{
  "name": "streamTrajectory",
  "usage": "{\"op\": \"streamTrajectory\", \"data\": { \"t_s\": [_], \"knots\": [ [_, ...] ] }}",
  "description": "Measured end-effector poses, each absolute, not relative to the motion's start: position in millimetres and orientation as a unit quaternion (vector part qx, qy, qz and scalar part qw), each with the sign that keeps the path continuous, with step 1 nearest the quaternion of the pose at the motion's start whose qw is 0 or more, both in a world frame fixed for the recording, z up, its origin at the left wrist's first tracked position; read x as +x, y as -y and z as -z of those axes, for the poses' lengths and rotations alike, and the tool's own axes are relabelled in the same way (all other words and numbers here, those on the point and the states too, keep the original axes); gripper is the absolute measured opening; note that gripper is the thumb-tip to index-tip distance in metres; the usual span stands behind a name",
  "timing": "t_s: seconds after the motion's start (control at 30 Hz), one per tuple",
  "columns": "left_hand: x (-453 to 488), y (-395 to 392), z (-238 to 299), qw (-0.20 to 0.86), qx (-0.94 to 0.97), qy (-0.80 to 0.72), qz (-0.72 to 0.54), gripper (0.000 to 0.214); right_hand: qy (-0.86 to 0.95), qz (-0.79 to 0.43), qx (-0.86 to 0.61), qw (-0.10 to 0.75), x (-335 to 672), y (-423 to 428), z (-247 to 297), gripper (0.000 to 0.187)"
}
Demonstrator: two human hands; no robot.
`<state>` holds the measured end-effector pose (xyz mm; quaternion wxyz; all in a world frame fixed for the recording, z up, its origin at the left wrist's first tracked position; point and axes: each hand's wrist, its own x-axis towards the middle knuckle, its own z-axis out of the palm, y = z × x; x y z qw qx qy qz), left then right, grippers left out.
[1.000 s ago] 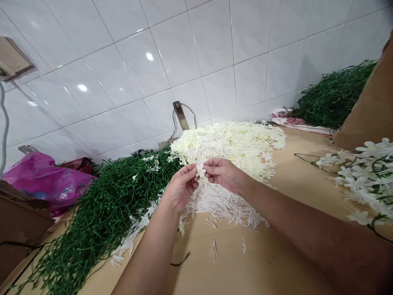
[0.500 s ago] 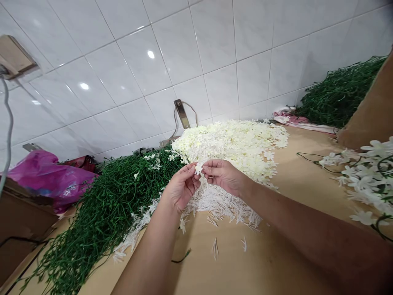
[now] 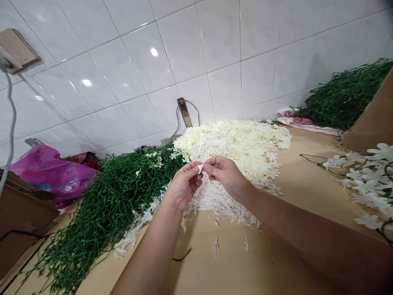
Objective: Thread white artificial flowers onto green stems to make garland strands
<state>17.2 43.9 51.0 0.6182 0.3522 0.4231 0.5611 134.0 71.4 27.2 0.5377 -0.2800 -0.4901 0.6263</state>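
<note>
My left hand (image 3: 183,186) and my right hand (image 3: 224,172) meet above the wooden table (image 3: 276,246), both pinching one small white artificial flower (image 3: 200,167) between thumb and fingertips. Right below the hands lies a heap of thin white stamen pieces (image 3: 215,203). Behind them spreads a big pile of cream flower petals (image 3: 236,143). A mound of green plastic stems (image 3: 101,209) lies to the left of my left hand.
A pink plastic bag (image 3: 46,172) rests at the far left by the tiled wall. More green stems (image 3: 346,96) are piled at the back right beside a brown cardboard box (image 3: 374,114). Finished stems with white flowers (image 3: 368,180) lie at the right edge.
The hands have stayed together on the small flower, turning it slightly between the fingertips; the view has shifted a little.
</note>
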Motion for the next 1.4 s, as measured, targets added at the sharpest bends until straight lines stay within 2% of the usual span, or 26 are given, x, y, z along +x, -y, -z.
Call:
{"op": "streamTrajectory", "data": {
  "t_s": [0.27, 0.47, 0.67, 0.8, 0.9, 1.17, 1.4],
  "knots": [
    [19, -45, -49, 0.625, 0.358, -0.416, -0.555, 0.015, 0.576, -0.492, -0.31, 0.574, 132, -66, -30, 0.007],
    [16, -45, -47, 0.598, 0.383, -0.438, -0.551, 0.017, 0.684, -0.311, -0.348, 0.561, 136, -58, -32, 0.001],
    [20, -44, -48, 0.55, 0.442, -0.467, -0.533, 0.013, 0.72, -0.198, -0.359, 0.56, 139, -58, -28, 0.004],
    [20, -47, -46, 0.455, 0.491, -0.506, -0.545, 0.01, 0.725, -0.204, -0.353, 0.556, 139, -60, -26, 0.005],
    [19, -47, -47, 0.396, 0.525, -0.508, -0.557, 0.009, 0.707, -0.253, -0.349, 0.56, 138, -61, -27, 0.002],
    [14, -42, -56, 0.436, 0.536, -0.482, -0.539, 0.009, 0.633, -0.416, -0.308, 0.575, 137, -69, -27, 0.006],
    [11, -43, -56, 0.44, 0.546, -0.456, -0.548, 0.014, 0.609, -0.468, -0.296, 0.567, 136, -67, -32, 0.009]
  ]
}}
